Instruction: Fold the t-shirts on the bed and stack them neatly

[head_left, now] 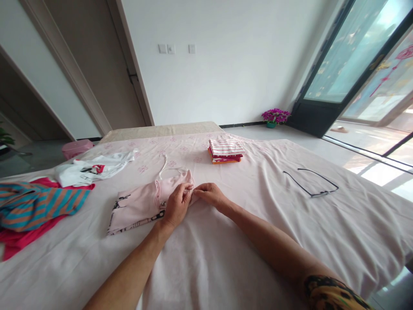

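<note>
A pink garment (137,206) with black printing lies folded into a flat, long shape on the bed sheet. A white cord (163,167) loops out from its far side. My left hand (177,204) rests over the garment's right end, its thumb and fingers pinching the edge. From the right, my right hand (209,193) meets it, fingertips closed on the same corner. The fingertips of both hands nearly touch, and the bit of cloth between them is mostly hidden.
A folded stack of clothes (226,150), striped on top, sits beyond my hands. Left lie a white shirt (93,168) and a striped garment (45,204) on red cloth. Black-framed glasses (318,193) rest on the right of the pink sheet (258,241).
</note>
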`<state>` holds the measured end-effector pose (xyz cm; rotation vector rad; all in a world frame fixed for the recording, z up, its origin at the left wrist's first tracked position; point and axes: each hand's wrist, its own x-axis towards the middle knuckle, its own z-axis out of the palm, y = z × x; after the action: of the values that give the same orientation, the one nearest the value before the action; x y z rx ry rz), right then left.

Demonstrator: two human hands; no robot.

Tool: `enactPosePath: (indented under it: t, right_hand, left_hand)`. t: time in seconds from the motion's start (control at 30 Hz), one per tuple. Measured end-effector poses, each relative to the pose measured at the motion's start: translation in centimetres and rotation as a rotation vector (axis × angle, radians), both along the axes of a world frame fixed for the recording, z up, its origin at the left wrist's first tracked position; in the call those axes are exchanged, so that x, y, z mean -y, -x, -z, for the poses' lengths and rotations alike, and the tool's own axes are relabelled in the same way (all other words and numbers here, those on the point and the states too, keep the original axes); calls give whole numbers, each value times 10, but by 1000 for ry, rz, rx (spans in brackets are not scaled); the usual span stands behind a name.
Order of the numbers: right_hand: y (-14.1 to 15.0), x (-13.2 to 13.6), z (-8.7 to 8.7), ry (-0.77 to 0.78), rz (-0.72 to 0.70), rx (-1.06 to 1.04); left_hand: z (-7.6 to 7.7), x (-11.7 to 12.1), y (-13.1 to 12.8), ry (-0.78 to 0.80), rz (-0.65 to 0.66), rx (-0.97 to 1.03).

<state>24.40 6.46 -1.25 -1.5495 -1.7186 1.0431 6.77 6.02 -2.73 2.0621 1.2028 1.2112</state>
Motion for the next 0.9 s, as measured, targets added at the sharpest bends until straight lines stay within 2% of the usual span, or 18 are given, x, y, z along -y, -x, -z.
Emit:
enactPosePath:
  t: [0.17,0.3,0.37,0.43,0.57,0.67,0.73,0.8,0.9]
  right_hand:
    - [2,4,-11,7,-30,173]
    - [1,3,-10,68,20,25]
    - [-4,-1,-7,131,9,-53]
    - [-9,-4,-5,158,-31,-8]
    - [-16,-5,-9,11,-85,289]
    - [-21,-3,-17,-12,-119,386]
    - [-24,-4,-21,-37,-92,405]
    - [-25,-5,-22,-132,-7,392]
    - [-19,-6,-15,-232,52,253]
  left_hand:
    - [-1,5,0,170,23,154]
    - [0,5,1,159,-38,186]
    - [0,4,4,66,-123,91]
    - [1,4,5,-54,-172,-80]
    - [5,9,3,-204,-109,-377]
    - [13,15,-3,-257,-46,-513]
    - [18,18,-6,-286,-11,-584]
    - [22,21,-7,-307,-1,-630]
    - [23,22,-8,-312,-3,-668]
